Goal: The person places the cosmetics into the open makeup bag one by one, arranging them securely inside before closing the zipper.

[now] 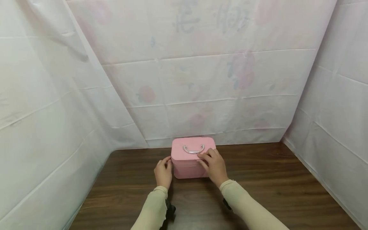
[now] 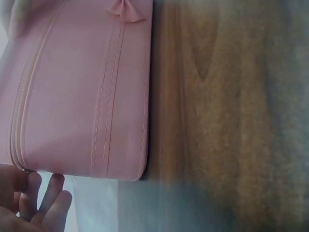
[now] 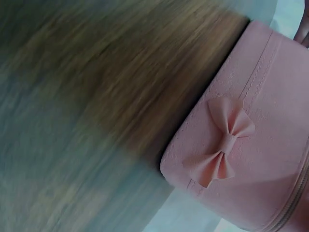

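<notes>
A pink zippered case (image 1: pixel 187 171) stands on the table with its lid down and a silver handle (image 1: pixel 194 152) on top. At its left front corner, my left hand (image 1: pixel 163 174) has thumb and fingertips drawn together at the end of the zipper (image 2: pixel 19 104); a small metal bit of the zipper pull shows between them. My right hand (image 1: pixel 216 166) rests on the lid's right front edge, fingers on top just beside the handle and thumb lower at the front. A pink bow (image 3: pixel 226 144) decorates the case's front. The right fingers are mostly out of the right wrist view.
The dark wooden table (image 1: pixel 129 191) extends to both sides and in front of the case. Close behind the case hangs a white cloth (image 1: pixel 184 83) with faint prints. More white cloth (image 1: pixel 46 127) closes off the left side and the right side.
</notes>
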Tool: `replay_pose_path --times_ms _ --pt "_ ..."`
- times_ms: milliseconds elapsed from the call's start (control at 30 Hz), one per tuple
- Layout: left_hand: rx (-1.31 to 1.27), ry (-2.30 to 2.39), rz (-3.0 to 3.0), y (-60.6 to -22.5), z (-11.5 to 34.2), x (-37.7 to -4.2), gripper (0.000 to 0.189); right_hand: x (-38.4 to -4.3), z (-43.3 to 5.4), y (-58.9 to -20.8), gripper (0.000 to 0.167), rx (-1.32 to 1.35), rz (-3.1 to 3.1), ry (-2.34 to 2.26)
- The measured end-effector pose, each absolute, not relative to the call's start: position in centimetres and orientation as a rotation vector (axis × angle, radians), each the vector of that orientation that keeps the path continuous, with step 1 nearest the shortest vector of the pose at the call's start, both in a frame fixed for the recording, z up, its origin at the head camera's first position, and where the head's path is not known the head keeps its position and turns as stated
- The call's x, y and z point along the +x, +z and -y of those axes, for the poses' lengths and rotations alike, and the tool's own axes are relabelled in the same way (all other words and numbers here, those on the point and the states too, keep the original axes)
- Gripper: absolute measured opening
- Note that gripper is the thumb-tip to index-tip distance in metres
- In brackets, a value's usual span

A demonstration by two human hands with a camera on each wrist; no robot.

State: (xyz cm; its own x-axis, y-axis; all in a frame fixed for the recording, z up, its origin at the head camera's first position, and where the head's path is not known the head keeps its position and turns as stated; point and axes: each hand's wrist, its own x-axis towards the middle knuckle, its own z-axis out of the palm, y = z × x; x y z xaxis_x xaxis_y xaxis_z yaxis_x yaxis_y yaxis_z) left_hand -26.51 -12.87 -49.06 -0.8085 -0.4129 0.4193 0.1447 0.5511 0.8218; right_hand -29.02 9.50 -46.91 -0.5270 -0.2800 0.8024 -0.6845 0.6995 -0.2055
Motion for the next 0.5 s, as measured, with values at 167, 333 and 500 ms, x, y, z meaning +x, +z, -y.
replay_pose_path --times_ms 167,333,500 --pt "0.249 -1.243 2.194 -49.2 13.0 -26.5 0.017 -29.0 -9.2 -47.2 0.022 0.713 2.110 0.670" --pt "0.276 -1.256 2.174 -49.3 13.0 -26.2 0.013 -29.0 -9.2 -47.2 0.021 0.702 2.098 0.672" --pt "0.294 -1.253 2.169 -49.3 12.8 -25.5 0.011 -28.8 -9.2 -47.2 0.021 0.692 2.109 0.657"
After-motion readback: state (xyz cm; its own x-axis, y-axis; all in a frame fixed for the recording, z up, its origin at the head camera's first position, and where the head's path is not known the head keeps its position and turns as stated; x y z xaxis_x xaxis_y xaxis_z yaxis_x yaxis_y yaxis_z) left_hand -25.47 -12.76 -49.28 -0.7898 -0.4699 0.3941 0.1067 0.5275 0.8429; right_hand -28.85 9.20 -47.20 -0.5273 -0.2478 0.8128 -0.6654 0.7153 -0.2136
